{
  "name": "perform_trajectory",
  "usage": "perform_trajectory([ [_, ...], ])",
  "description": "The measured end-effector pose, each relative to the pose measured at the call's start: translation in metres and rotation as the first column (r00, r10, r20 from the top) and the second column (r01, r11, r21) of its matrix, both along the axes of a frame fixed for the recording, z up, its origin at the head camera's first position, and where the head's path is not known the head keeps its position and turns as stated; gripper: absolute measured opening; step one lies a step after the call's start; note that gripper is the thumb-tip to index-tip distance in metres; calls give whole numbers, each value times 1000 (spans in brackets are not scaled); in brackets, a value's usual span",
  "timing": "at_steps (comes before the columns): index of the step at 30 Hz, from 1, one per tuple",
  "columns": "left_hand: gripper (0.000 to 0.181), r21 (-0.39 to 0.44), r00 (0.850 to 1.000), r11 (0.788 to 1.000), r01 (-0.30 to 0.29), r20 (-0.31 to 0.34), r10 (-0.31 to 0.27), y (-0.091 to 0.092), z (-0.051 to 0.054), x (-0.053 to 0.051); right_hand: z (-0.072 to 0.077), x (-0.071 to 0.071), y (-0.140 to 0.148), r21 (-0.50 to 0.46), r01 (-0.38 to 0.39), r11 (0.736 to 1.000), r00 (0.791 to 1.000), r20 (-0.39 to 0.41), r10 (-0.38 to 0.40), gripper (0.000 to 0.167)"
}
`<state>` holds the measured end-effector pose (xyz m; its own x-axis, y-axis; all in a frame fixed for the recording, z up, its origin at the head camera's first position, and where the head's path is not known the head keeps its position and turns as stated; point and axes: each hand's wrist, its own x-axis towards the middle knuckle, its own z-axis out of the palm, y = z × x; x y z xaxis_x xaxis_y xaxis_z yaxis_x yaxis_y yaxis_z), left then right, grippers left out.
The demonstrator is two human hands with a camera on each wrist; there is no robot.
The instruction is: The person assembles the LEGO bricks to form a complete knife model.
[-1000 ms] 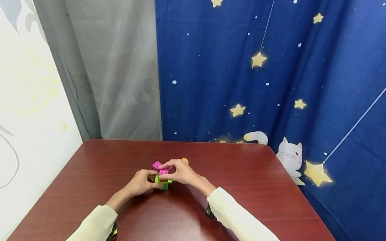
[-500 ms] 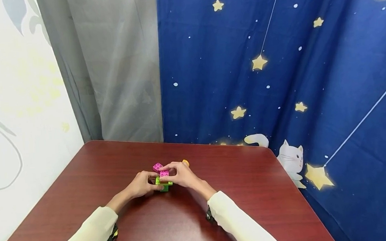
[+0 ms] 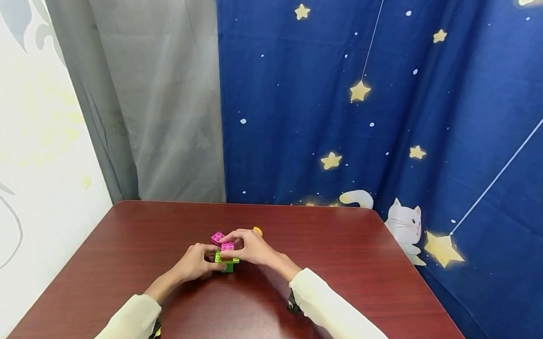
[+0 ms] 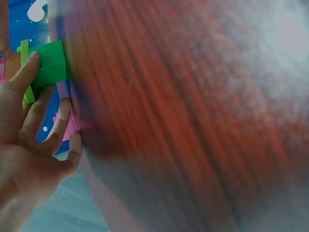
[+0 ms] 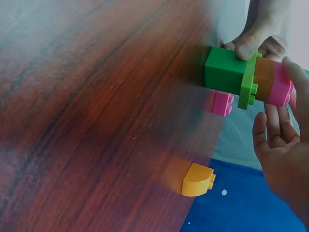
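A small stack of toy building blocks stands on the table between both hands. At its bottom is a green block [image 5: 224, 70], with a lime plate [image 5: 247, 82] on it. An orange-brown block [image 5: 263, 76] sits above the plate, topped by a pink block [image 5: 279, 86]. My left hand [image 3: 195, 262] holds the stack low, its thumb against the green block and the lime plate. From the other side, my right hand [image 3: 253, 247] pinches the pink block on top between thumb and finger. The left fingers behind the stack are partly hidden.
A loose pink block [image 3: 217, 238] lies just behind the stack. Beyond the right hand is a yellow-orange block with a curved side [image 5: 197, 181]. The reddish-brown table [image 3: 305, 251] ends at a grey curtain [image 3: 168, 119] and a blue star-patterned curtain [image 3: 291, 110].
The camera view has shifted slightly. Both hands keep the same hold on the stack, and the loose blocks stay where they were.
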<state>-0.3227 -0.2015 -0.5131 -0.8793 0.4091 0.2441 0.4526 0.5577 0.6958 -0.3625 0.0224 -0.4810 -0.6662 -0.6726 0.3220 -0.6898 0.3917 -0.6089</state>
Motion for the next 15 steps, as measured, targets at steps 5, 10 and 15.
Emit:
perform_trajectory([
  [5, 40, 0, 1000, 1000, -3, 7, 3, 0, 0, -1, 3, -3, 0, 23, -10, 1000, 999, 39, 9, 36],
  [10, 35, 15, 1000, 1000, 8, 13, -8, 1, 0, -3, 7, -5, 0, 20, -32, 999, 999, 34, 31, 37],
  [15, 39, -3, 1000, 1000, -10, 18, 10, 0, 0, -4, 4, -10, -2, -24, -26, 999, 999, 33, 27, 35],
])
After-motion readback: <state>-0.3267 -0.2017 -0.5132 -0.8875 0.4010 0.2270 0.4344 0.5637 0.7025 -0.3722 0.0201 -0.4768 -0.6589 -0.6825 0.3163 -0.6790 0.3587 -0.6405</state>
